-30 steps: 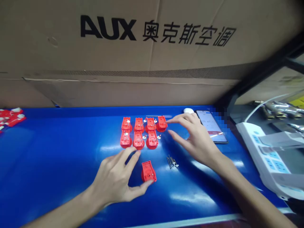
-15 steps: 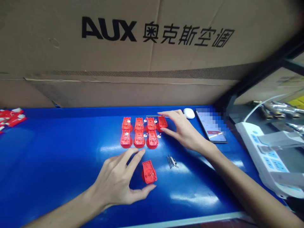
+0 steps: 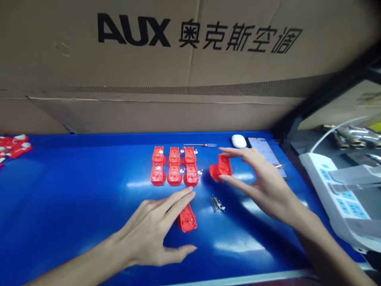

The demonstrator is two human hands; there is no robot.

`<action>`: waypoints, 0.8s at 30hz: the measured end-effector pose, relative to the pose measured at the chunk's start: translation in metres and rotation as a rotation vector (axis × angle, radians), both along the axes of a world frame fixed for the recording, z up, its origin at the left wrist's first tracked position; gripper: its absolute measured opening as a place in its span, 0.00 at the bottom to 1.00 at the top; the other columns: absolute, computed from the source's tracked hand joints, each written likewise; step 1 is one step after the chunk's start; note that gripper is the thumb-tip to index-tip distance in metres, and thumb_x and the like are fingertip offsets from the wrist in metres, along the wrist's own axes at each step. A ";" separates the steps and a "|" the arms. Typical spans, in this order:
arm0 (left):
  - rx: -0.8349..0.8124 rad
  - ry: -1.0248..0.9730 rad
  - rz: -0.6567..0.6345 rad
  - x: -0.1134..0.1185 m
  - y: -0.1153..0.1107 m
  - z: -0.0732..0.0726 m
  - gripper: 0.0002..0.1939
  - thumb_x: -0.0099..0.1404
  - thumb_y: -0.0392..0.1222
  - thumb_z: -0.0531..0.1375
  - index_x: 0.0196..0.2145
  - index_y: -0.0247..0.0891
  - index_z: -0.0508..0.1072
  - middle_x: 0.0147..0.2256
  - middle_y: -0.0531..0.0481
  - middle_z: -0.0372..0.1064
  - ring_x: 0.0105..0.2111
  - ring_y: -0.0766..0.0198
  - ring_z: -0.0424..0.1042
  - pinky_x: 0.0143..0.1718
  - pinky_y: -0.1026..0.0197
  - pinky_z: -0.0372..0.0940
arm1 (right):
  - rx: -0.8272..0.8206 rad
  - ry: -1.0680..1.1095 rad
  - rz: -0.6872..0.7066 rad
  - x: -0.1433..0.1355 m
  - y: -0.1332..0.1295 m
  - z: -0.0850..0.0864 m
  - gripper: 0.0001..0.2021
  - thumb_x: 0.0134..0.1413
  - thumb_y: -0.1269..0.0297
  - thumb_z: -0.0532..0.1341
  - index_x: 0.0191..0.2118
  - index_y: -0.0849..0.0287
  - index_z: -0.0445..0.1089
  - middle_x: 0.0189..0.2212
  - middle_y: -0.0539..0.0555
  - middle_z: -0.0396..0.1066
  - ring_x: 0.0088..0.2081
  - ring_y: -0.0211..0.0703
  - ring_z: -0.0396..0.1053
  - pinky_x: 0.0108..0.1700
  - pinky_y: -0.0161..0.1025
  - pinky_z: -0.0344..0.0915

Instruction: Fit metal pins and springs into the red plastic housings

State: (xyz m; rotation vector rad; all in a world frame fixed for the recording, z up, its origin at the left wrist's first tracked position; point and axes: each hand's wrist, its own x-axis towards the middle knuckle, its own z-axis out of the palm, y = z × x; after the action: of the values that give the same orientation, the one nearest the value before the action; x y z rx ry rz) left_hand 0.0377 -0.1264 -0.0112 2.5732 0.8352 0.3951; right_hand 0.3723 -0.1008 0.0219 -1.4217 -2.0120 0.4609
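Observation:
My right hand (image 3: 262, 180) pinches a red plastic housing (image 3: 224, 167) between thumb and fingers, to the right of the grouped housings. My left hand (image 3: 157, 222) is open, thumb and fingers apart, reaching around another red housing (image 3: 188, 221); its fingers cover part of that piece's top, and I see no grip on it. Several similar red housings (image 3: 174, 173) stand in two rows beyond my left hand, with small metal pins and white bits on them. A few thin metal pins with white ends (image 3: 218, 203) lie between my hands.
A screwdriver (image 3: 205, 145) lies behind the rows. Farther right are a white rounded case (image 3: 238, 141), a phone (image 3: 264, 153) and a white power strip (image 3: 336, 198). Red and white parts (image 3: 13, 147) lie at far left. A large cardboard box (image 3: 133, 71) walls the blue table's (image 3: 74, 198) back.
My right hand has moved right and nearer, taking the end housing from the back row with it. My left fingers have shifted right over the front housing.

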 end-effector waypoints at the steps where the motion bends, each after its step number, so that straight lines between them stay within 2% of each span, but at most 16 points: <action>1: -0.012 0.006 0.004 0.000 0.000 0.000 0.56 0.68 0.59 0.68 0.81 0.43 0.43 0.77 0.35 0.57 0.68 0.41 0.74 0.57 0.43 0.80 | -0.020 -0.004 -0.011 -0.001 -0.008 0.002 0.29 0.69 0.46 0.68 0.71 0.37 0.65 0.65 0.53 0.73 0.65 0.61 0.71 0.67 0.64 0.67; 4: -0.042 0.027 0.012 0.000 0.000 0.000 0.56 0.69 0.58 0.68 0.81 0.44 0.41 0.78 0.36 0.54 0.69 0.40 0.72 0.59 0.41 0.79 | -0.074 -0.007 -0.034 -0.004 -0.032 0.008 0.28 0.69 0.47 0.68 0.70 0.35 0.65 0.66 0.53 0.73 0.66 0.63 0.70 0.66 0.66 0.69; 7: -0.036 0.041 0.005 0.000 0.001 0.000 0.56 0.69 0.57 0.68 0.82 0.44 0.41 0.78 0.34 0.53 0.68 0.40 0.74 0.56 0.42 0.80 | -0.103 -0.027 -0.001 -0.010 -0.052 0.012 0.28 0.70 0.47 0.67 0.71 0.34 0.64 0.66 0.54 0.73 0.66 0.66 0.71 0.67 0.70 0.68; 14: -0.016 0.083 0.023 0.001 0.000 0.001 0.53 0.69 0.59 0.68 0.81 0.43 0.45 0.77 0.31 0.54 0.61 0.41 0.80 0.52 0.45 0.82 | -0.245 -0.071 0.181 -0.027 -0.069 0.003 0.29 0.74 0.49 0.64 0.74 0.29 0.57 0.65 0.51 0.74 0.65 0.57 0.74 0.72 0.67 0.66; 17: 0.003 0.047 0.036 0.001 -0.001 0.000 0.49 0.70 0.58 0.68 0.78 0.42 0.51 0.74 0.31 0.62 0.54 0.44 0.84 0.46 0.47 0.83 | -0.256 -0.088 0.208 -0.034 -0.068 -0.003 0.31 0.75 0.52 0.63 0.76 0.29 0.54 0.66 0.52 0.73 0.66 0.57 0.73 0.73 0.69 0.65; 20: 0.001 0.001 0.063 0.001 -0.001 -0.002 0.37 0.72 0.55 0.67 0.72 0.41 0.61 0.65 0.35 0.71 0.47 0.49 0.85 0.42 0.50 0.82 | -0.266 -0.103 0.224 -0.039 -0.067 -0.005 0.34 0.74 0.55 0.63 0.78 0.31 0.51 0.66 0.52 0.73 0.67 0.56 0.72 0.74 0.70 0.63; 22: -0.026 -0.025 0.083 0.002 0.000 -0.002 0.31 0.74 0.51 0.66 0.69 0.43 0.63 0.61 0.38 0.75 0.47 0.51 0.85 0.43 0.52 0.82 | -0.271 -0.099 0.236 -0.043 -0.066 -0.005 0.34 0.75 0.56 0.63 0.78 0.32 0.52 0.66 0.53 0.72 0.66 0.56 0.72 0.74 0.70 0.63; 24: -0.050 -0.049 0.093 0.002 0.001 -0.002 0.30 0.74 0.48 0.66 0.68 0.44 0.64 0.58 0.41 0.76 0.46 0.52 0.85 0.43 0.53 0.81 | -0.266 -0.083 0.244 -0.045 -0.064 -0.004 0.31 0.75 0.56 0.63 0.76 0.34 0.55 0.66 0.54 0.73 0.66 0.56 0.72 0.73 0.70 0.64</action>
State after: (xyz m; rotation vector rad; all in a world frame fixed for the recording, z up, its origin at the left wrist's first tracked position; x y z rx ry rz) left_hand 0.0396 -0.1254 -0.0134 2.4747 0.9384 0.4565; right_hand 0.3271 -0.1652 0.0177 -1.3703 -2.2703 0.8134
